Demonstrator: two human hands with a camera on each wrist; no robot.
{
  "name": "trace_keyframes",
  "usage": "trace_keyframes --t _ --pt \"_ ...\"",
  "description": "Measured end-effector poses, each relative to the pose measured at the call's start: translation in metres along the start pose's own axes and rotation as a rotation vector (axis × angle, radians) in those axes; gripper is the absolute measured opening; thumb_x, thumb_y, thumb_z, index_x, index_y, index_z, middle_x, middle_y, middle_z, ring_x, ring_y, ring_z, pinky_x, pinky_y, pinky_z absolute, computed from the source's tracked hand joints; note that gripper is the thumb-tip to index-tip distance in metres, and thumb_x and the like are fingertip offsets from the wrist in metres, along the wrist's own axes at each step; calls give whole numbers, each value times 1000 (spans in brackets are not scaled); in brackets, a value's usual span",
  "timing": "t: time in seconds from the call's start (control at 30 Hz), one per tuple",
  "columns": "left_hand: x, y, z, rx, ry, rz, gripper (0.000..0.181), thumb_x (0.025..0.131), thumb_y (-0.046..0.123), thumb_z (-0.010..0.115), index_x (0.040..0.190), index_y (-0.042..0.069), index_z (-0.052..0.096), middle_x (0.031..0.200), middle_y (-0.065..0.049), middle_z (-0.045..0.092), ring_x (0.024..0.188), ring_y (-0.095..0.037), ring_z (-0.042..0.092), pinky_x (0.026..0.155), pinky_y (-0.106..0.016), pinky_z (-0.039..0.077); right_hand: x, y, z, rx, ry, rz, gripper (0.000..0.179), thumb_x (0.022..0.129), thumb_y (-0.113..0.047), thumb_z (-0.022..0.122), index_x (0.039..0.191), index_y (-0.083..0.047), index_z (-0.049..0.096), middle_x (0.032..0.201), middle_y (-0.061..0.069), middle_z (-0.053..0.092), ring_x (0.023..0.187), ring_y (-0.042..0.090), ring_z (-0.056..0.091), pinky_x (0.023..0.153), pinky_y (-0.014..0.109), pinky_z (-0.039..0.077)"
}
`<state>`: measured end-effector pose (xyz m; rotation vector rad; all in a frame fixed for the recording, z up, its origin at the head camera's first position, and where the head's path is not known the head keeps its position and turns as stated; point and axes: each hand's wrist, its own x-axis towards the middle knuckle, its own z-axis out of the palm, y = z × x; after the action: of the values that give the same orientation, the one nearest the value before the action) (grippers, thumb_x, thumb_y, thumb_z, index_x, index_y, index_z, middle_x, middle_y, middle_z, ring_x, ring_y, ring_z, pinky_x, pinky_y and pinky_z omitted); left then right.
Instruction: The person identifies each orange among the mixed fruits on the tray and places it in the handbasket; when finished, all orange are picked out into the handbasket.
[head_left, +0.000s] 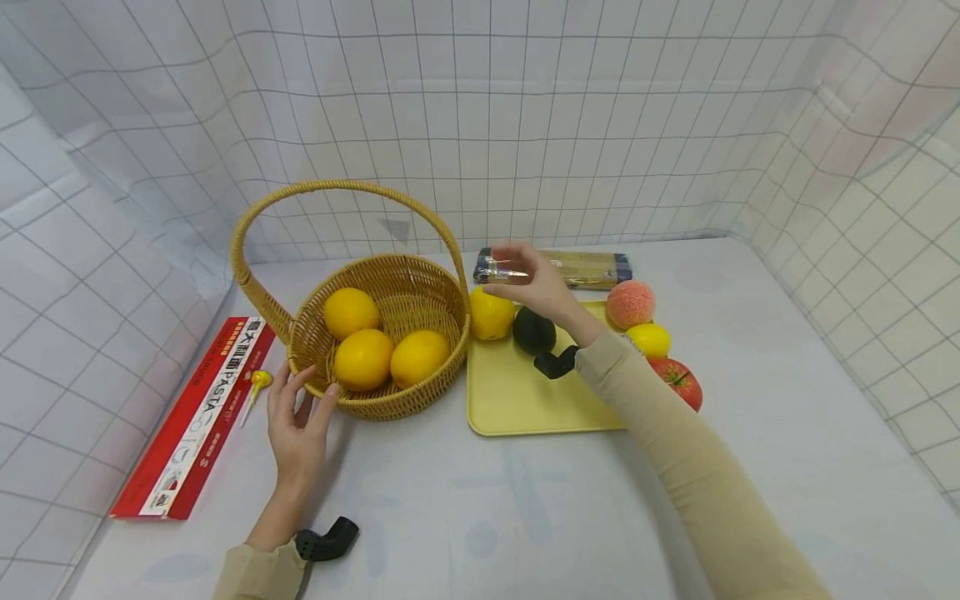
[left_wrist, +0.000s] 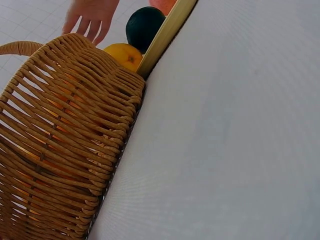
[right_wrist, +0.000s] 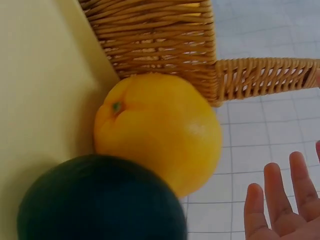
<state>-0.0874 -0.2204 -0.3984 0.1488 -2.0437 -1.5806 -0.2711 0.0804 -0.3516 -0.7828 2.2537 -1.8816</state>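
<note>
A wicker basket point(head_left: 382, 406) with a tall handle holds three oranges point(head_left: 363, 360). At its near-left rim is my left hand point(head_left: 297, 437), fingertips and thumb against the wicker, fingers loosely bent and spread. My right hand point(head_left: 536, 287) hovers by another orange point(head_left: 491, 314), which sits at the back-left corner of a yellow tray point(head_left: 536, 408) beside the basket. Its fingers are extended with nothing between them; in the right wrist view the fingers point(right_wrist: 277, 195) stand apart from that orange point(right_wrist: 160, 130). A dark green, avocado-like fruit point(head_left: 534, 332) lies next to the orange, below my right wrist.
Along the tray's right side sit a pinkish-red bumpy ball point(head_left: 631, 303), a lemon point(head_left: 649, 340) and a red tomato-like fruit point(head_left: 677, 382). Behind the tray lies a pasta packet point(head_left: 585, 269). Left of the basket are a red pasta box point(head_left: 197, 417) and a yellow lollipop point(head_left: 260, 379).
</note>
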Motion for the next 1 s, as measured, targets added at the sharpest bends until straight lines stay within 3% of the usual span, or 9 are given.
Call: trace_keyframes --t 0.3,0.63,0.77,0.9,1.0 --pt "0 2 0 22 -2 -9 37 90 6 60 123 -7 51 149 -13 25 136 -29 27 104 -22 34 1 20 1 -87 -61 31 62 81 -12 72 135 0 42 139 18 42 127 36 39 108 45 31" --pt "0 2 1 49 -1 -2 38 90 6 60 123 -10 50 148 -13 27 134 -29 29 105 -26 35 0 29 6 -173 -84 55 65 81 -16 74 136 0 42 139 14 43 129 29 39 107 45 32" --pt "0 2 1 52 -1 -4 38 90 6 60 123 -10 50 148 -13 27 134 -29 29 105 -27 35 -6 19 9 -180 -88 64 65 80 -13 74 135 2 42 139 16 43 129 31 38 107 48 31" --pt "4 -18 -2 41 0 -6 39 89 7 61 124 -7 51 149 -8 27 135 -27 28 104 -26 35 -6 21 11 -213 -91 73 66 79 -13 75 135 0 42 138 14 43 129 30 38 107 47 32" --pt "7 -33 -4 33 4 0 40 88 9 63 125 -4 52 149 -2 27 135 -24 28 104 -25 36 -1 36 10 -250 -84 68 68 78 -19 77 135 -6 44 137 7 44 128 24 40 106 42 34"
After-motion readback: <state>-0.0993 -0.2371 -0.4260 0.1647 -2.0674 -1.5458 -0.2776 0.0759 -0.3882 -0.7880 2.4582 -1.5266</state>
